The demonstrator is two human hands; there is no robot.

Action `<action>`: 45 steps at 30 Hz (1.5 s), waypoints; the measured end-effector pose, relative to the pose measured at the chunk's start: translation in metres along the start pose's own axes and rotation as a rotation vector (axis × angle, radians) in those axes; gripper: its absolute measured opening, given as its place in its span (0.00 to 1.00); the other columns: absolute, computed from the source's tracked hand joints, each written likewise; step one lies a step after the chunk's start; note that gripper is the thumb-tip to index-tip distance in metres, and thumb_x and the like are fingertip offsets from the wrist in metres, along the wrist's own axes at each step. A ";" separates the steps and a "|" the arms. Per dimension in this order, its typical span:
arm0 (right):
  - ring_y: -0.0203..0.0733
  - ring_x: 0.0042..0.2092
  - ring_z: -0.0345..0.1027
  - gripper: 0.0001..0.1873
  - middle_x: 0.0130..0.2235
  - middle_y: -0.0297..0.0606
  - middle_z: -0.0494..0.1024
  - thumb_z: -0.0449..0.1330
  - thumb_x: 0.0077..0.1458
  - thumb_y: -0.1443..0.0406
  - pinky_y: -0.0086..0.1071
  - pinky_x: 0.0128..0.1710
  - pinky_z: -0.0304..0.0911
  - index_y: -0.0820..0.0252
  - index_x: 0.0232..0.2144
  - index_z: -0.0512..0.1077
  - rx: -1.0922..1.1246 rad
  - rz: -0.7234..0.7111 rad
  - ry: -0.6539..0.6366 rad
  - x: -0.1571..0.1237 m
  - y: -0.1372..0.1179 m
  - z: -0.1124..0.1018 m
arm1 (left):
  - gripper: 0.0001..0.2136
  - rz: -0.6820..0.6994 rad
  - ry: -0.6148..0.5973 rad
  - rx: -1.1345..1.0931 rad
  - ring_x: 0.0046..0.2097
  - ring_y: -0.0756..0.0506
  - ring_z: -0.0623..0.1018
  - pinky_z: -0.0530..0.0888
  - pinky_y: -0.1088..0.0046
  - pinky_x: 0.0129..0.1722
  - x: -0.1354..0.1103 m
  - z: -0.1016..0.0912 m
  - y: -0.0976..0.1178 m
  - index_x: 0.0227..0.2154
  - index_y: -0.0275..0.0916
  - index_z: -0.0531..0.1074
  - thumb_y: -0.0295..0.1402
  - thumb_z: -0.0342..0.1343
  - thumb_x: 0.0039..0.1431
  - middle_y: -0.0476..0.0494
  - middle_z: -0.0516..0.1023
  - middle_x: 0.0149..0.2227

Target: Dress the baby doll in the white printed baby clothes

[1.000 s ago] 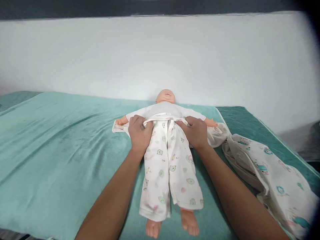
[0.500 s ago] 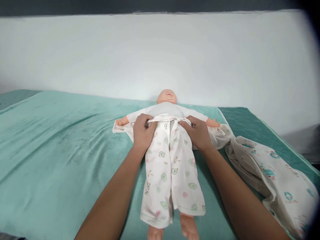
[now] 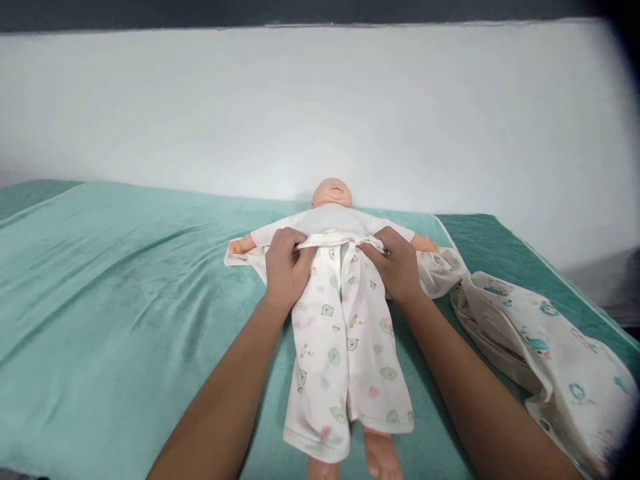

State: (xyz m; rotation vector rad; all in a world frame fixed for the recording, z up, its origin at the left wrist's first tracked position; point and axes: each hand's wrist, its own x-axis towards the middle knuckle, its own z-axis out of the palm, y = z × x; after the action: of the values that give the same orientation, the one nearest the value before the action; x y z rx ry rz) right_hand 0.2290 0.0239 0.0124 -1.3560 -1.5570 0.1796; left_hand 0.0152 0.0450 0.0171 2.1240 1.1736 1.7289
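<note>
A baby doll [image 3: 333,193] lies on its back with its arms spread and its feet towards me. White printed baby trousers [image 3: 345,333] cover its legs, and both bare feet stick out of the cuffs. My left hand [image 3: 290,260] is closed on the waistband at the left side, thumb on the front. At the right side of the waistband my right hand [image 3: 395,259] pinches the cloth the same way. The doll's torso is white above the waistband. Another white printed cloth lies partly under the doll, showing beside both of its hands.
A green sheet [image 3: 125,300] covers the bed, with a darker green quilted cover [image 3: 480,240] at the right. A crumpled white printed baby garment [image 3: 540,347] lies to the right of my right forearm. Behind the bed stands a white wall [image 3: 250,107].
The trouser legs and the doll's feet have shifted slightly to the right and towards me. Both hands keep their hold on the waistband, nearly in the same place.
</note>
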 end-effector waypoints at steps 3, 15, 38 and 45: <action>0.39 0.33 0.60 0.14 0.27 0.31 0.66 0.62 0.55 0.63 0.34 0.35 0.54 0.56 0.22 0.62 -0.008 -0.153 0.051 -0.003 -0.001 -0.001 | 0.06 0.003 0.004 0.029 0.34 0.48 0.68 0.66 0.70 0.36 -0.002 -0.001 -0.001 0.29 0.42 0.64 0.28 0.56 0.60 0.51 0.68 0.30; 0.33 0.26 0.47 0.26 0.20 0.27 0.51 0.61 0.55 0.55 0.32 0.28 0.45 0.58 0.17 0.52 -0.058 0.006 -0.008 -0.020 -0.004 -0.012 | 0.01 0.156 -0.049 0.323 0.37 0.43 0.72 0.67 0.65 0.40 -0.006 -0.004 -0.020 0.34 0.42 0.70 0.30 0.56 0.59 0.47 0.75 0.32; 0.39 0.39 0.62 0.18 0.39 0.33 0.69 0.61 0.56 0.51 0.33 0.40 0.61 0.54 0.42 0.67 0.331 0.250 -0.250 -0.037 0.003 -0.018 | 0.05 -0.150 -0.111 0.094 0.39 0.46 0.70 0.67 0.69 0.39 -0.010 -0.007 -0.002 0.28 0.41 0.65 0.27 0.56 0.56 0.49 0.69 0.33; 0.47 0.57 0.62 0.12 0.54 0.42 0.69 0.63 0.53 0.57 0.40 0.52 0.61 0.54 0.35 0.66 0.314 0.102 -0.095 -0.035 0.011 -0.012 | 0.05 -0.075 -0.023 0.064 0.50 0.45 0.73 0.69 0.67 0.50 -0.025 -0.017 0.012 0.29 0.41 0.68 0.27 0.59 0.56 0.44 0.70 0.44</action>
State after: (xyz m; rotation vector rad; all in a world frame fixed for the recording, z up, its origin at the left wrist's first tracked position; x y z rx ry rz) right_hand 0.2397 -0.0064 -0.0096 -1.1913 -1.4665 0.5355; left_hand 0.0051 0.0151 0.0104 2.1004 1.3022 1.6519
